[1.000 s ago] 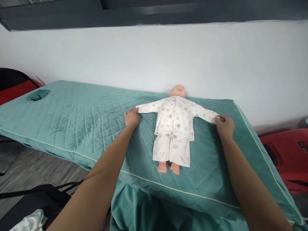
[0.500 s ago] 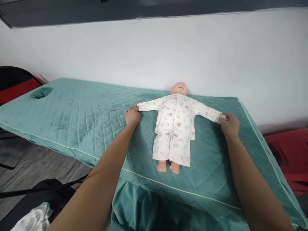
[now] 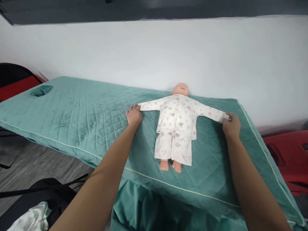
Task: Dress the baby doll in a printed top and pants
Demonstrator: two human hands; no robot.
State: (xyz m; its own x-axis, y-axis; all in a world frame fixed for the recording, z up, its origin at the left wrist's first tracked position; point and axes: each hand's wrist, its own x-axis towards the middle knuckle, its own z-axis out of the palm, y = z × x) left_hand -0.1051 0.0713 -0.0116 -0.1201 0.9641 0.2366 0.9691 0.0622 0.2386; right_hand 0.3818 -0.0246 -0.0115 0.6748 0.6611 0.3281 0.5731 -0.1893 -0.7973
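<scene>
Head view: beneath our grip a green bed (image 3: 72, 118) stretches. On it the doll (image 3: 177, 117) lies between our left hand (image 3: 134, 116) and right hand (image 3: 232, 126), long axis pointing away from us, head (image 3: 181, 89) beyond our grip, feet (image 3: 164, 165) nearer us; the left is closer to its middle. The right pinches one sleeve (image 3: 211, 114), thumb and finger closed; the left touches the opposite cuff (image 3: 142, 107), but we cannot tell if it grips.

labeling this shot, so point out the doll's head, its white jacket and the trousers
Doll's head (image 3: 180, 89): head camera view, middle of the face
White jacket (image 3: 177, 113): head camera view, chest front
Trousers (image 3: 177, 147): head camera view, the leg at picture right
</scene>
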